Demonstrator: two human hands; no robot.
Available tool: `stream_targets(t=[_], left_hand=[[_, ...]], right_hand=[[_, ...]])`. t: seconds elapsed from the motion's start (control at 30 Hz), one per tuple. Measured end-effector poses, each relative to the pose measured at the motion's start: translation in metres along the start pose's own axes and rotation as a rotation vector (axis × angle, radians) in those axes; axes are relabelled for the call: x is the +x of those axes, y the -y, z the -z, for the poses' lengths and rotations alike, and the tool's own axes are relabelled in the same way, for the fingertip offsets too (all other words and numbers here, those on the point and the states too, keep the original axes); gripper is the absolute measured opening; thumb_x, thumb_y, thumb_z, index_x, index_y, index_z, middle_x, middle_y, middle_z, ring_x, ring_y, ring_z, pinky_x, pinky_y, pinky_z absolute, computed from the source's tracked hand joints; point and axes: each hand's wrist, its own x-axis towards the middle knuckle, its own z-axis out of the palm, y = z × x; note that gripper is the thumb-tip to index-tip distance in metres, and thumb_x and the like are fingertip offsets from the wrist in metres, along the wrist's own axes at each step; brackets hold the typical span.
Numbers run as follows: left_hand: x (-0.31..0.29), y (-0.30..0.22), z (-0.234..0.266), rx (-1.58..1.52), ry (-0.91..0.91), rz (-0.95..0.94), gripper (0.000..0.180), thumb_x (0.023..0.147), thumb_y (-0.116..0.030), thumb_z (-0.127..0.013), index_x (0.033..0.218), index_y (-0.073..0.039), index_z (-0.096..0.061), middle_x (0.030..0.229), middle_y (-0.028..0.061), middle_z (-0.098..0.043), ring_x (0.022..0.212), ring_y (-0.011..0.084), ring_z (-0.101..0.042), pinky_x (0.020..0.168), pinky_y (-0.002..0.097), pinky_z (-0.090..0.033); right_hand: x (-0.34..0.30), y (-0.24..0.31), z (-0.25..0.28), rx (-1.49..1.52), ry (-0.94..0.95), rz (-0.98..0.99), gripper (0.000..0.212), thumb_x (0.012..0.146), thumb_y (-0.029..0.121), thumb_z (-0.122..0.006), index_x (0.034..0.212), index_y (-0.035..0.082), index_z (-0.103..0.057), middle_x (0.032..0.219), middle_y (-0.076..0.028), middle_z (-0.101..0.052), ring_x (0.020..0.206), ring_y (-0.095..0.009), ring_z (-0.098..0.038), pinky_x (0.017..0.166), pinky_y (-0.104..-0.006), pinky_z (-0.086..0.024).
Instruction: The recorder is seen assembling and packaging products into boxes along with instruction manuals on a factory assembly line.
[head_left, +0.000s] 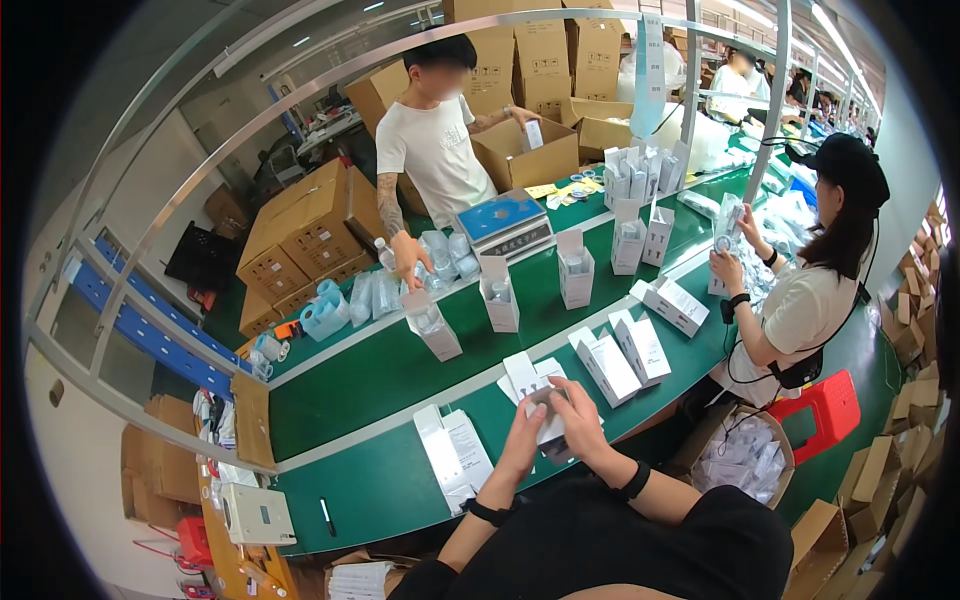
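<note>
A small white carton stands tilted between my hands, its printed flap raised at the far end. My left hand is closed round its left side, and my right hand grips it from the right with the fingers bent over it. My hands hide much of the carton's body. Flat white cartons lie on the green bench just left of my hands. Two more white cartons lie on their sides to the right, beyond my right hand.
Open white cartons stand on the green conveyor belt. Across it, a person reaches to one carton; another person works at right. A box of plastic bags, a red stool and a marker are nearby.
</note>
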Motion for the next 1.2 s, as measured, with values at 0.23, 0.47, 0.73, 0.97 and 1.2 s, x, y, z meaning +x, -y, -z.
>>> stream_targets(t=[0.23,0.47,0.73,0.97,1.2], left_hand=[[-0.007,-0.018,-0.008,-0.103,-0.063,0.003,0.046,0.107,-0.022,-0.051,0.150,-0.008,-0.041,0.141,0.0105,-0.053,0.131,0.0225,-0.053,0.110,0.0379,-0.044],[-0.013,-0.020,-0.010,-0.375,0.005,-0.082,0.046,0.107,-0.014,-0.050,0.152,-0.010,-0.040,0.139,0.0100,-0.054,0.126,0.0222,-0.055,0.108,0.0362,-0.045],[-0.006,-0.031,-0.016,-0.020,-0.046,-0.043,0.041,0.110,-0.020,-0.048,0.150,-0.010,-0.045,0.136,0.0102,-0.055,0.124,0.0200,-0.054,0.106,0.0336,-0.045],[-0.009,-0.041,-0.027,-0.071,-0.084,-0.060,0.039,0.110,-0.020,-0.048,0.147,-0.007,-0.047,0.135,0.0102,-0.056,0.124,0.0197,-0.054,0.106,0.0331,-0.044],[-0.012,-0.039,-0.025,-0.251,-0.056,-0.052,0.041,0.107,-0.020,-0.051,0.145,-0.005,-0.049,0.139,0.0104,-0.054,0.127,0.0234,-0.054,0.107,0.0372,-0.044]], right_hand=[[-0.004,0.001,-0.002,-0.028,0.054,0.133,0.041,0.103,0.022,-0.054,0.136,-0.002,-0.058,0.124,-0.018,-0.063,0.116,-0.028,-0.061,0.102,-0.0347,-0.046],[-0.002,-0.003,0.000,0.048,0.111,-0.056,0.039,0.102,0.022,-0.058,0.134,-0.001,-0.058,0.124,-0.013,-0.062,0.114,-0.022,-0.059,0.101,-0.0317,-0.044],[-0.004,0.011,0.002,0.235,0.127,-0.077,0.038,0.100,0.019,-0.060,0.133,0.001,-0.058,0.119,-0.006,-0.062,0.108,-0.014,-0.056,0.097,-0.0281,-0.044],[0.000,0.011,0.002,0.217,0.112,-0.046,0.038,0.099,0.019,-0.058,0.132,0.002,-0.058,0.117,-0.005,-0.062,0.106,-0.013,-0.055,0.095,-0.0272,-0.043],[-0.005,0.009,0.003,0.216,0.085,-0.037,0.038,0.096,0.011,-0.050,0.131,-0.002,-0.056,0.122,-0.009,-0.061,0.115,-0.017,-0.055,0.100,-0.0300,-0.044]])
